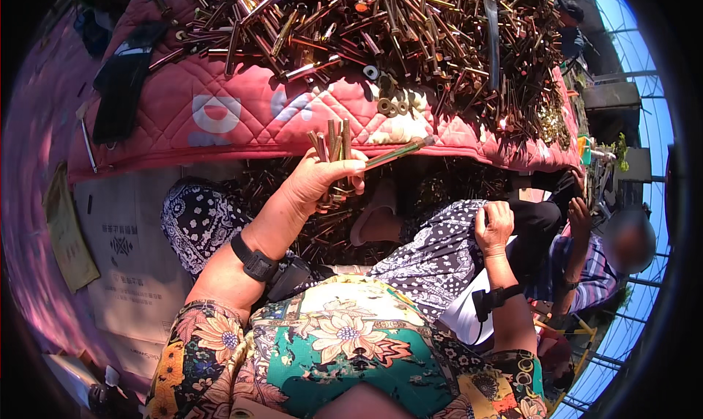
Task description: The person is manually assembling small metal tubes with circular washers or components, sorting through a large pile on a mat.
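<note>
Left hand (329, 176) grips several metal bolts (346, 139). Right hand (496, 227) rests on patterned trousers (432, 232); I cannot tell whether its fingers (498, 209) are closed

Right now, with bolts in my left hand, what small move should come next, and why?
Probably bring your right hand, resting on your leg, over to straighten the long bolt: it juts sideways from your left hand, while the other bolts there point mostly upward.
</note>
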`<state>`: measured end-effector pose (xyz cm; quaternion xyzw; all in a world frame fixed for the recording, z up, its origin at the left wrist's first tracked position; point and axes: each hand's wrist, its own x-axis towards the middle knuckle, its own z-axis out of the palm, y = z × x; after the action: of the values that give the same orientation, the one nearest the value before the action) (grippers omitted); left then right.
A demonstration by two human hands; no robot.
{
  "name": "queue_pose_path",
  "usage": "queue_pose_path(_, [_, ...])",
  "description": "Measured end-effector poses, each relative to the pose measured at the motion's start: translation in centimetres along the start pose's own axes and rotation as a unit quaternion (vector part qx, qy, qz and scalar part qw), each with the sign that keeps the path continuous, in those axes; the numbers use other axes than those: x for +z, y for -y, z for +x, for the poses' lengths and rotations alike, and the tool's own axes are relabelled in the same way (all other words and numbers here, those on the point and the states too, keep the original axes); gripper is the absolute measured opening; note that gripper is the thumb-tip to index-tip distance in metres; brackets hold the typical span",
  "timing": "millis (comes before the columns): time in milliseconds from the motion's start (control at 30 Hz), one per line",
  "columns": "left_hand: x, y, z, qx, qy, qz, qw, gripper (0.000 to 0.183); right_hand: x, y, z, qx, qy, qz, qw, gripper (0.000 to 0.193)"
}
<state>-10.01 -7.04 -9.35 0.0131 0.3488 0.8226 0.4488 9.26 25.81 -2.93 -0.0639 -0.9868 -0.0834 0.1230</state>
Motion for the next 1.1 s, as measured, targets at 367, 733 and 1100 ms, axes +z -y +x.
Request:
queue_pose_path(367, [1.6, 0.3, -3.3, -0.003, -0.019, 0.099, 0.995, 0.022, -5.3, 12.1, 8.6, 0.055, 0.148, 0.692, 0.704, 0.047])
queue_pose_path(733, [1.6, -0.3, -5.1, -0.003, -0.044, 0.135, 0.990, 0.021, -4.8, 12.2, 9.4, 0.080, 0.202, 0.583, 0.783, 0.022])
queue_pose_path(1100, [0.1, -0.4, -5.1, -0.005, -0.062, 0.157, 0.986, 0.021, -2.7, 14.5, 9.0, 0.011, 0.092, 0.609, 0.788, 0.018])
